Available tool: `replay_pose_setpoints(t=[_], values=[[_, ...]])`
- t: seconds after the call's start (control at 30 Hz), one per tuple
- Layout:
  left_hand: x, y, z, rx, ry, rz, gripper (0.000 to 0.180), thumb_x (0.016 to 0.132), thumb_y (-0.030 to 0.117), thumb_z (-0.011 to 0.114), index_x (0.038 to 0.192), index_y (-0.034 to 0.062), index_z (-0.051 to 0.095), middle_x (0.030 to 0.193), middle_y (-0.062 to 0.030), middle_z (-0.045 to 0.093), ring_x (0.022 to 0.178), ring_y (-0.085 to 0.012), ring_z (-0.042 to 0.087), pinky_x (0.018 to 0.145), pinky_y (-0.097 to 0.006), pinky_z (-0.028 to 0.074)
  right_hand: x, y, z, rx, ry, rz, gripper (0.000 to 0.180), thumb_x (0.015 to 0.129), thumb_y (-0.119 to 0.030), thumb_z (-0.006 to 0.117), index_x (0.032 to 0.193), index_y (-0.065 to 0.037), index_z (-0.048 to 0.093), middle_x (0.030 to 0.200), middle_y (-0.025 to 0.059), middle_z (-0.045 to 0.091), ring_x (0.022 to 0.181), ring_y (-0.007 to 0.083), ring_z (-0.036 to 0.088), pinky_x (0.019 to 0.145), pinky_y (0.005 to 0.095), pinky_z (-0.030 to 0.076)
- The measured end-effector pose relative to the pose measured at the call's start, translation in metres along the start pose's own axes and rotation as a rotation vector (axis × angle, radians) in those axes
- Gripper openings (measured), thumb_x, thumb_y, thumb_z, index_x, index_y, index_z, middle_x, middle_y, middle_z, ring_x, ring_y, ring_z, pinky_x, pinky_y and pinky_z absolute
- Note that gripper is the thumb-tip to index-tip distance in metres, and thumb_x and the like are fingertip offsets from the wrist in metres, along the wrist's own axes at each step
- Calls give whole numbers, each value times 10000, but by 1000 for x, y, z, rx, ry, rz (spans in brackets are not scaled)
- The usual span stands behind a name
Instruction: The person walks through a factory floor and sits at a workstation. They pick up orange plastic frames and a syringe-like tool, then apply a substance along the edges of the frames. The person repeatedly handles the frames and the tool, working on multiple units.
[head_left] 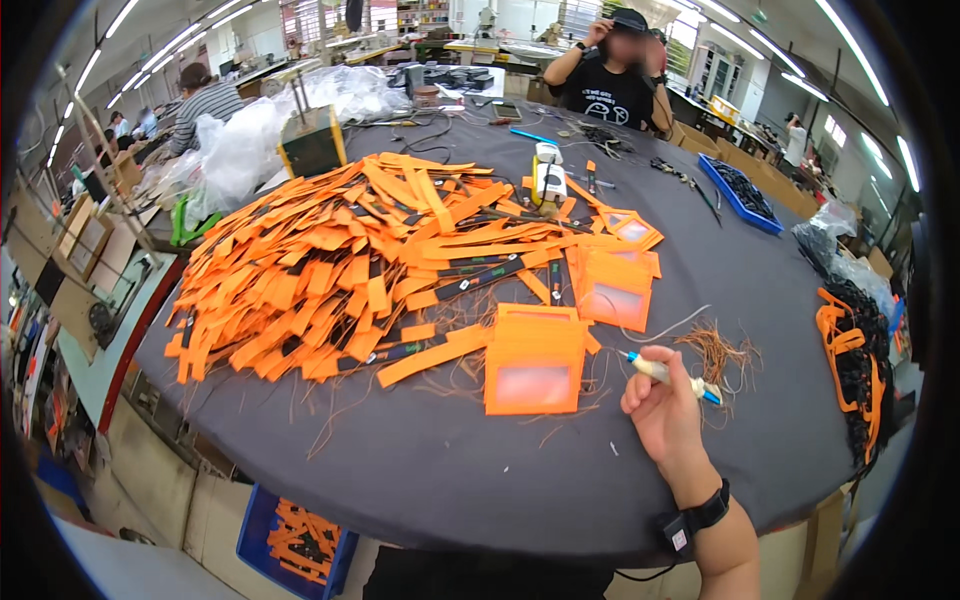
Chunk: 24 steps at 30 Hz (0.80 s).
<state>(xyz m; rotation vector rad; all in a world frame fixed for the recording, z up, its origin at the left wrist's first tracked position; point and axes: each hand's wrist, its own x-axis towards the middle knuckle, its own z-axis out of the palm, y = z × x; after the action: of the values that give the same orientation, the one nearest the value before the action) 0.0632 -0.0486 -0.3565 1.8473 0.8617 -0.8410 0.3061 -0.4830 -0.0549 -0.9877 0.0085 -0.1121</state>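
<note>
Right hand (662,405), lower right of frame, gripped a slim blue-tipped white pen-like tool (668,375); left hand unseen. Flat orange window-pocket holder (535,360) lay just left, centre. Judgement: steady the holder before applying the tip.

Right hand (662,410) rests on its heel, fingers curled closed in a pen-like grip, forearm entering from the lower edge; left hand out of frame
</note>
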Motion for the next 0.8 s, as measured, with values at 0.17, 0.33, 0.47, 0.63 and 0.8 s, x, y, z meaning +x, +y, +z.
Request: replay_pose_setpoints(t=[0.17,0.33,0.47,0.63,0.8], values=[[13,37,5,52,6,-7,506,943,360,506,1317,23,454,1122,-97,636,1042,-205,603,888,-306,485,-4,0,1,-289,133,-103,381,990,-386,394,1129,-43,484,790,132,619,590,204,592,550,290,472],[16,56,6,88,18,-67,519,941,377,502,1317,21,457,1129,-97,631,1051,-206,597,895,-310,477,-11,3,-4,-532,72,-121,549,938,-546,360,1153,-41,385,900,275,645,639,281,671,531,300,534],[13,65,5,98,18,-118,530,939,390,499,1316,20,459,1135,-97,628,1057,-208,592,901,-313,471,-13,4,9,-675,49,-148,416,963,-463,395,1061,-59,376,850,227,649,684,280,660,606,331,548],[8,69,2,90,8,-142,544,937,407,495,1316,18,462,1142,-97,623,1065,-209,585,909,-317,463,-8,1,9,-752,-165,-260,362,913,-288,584,1091,-42,389,1005,230,623,893,279,635,745,351,530],[20,60,-3,81,-34,-93,559,935,424,492,1315,15,464,1149,-96,619,1074,-210,579,916,-321,455,-4,5,10,-1063,-323,-454,375,810,-92,691,1110,-43,470,1076,205,630,870,293,648,738,348,536]])
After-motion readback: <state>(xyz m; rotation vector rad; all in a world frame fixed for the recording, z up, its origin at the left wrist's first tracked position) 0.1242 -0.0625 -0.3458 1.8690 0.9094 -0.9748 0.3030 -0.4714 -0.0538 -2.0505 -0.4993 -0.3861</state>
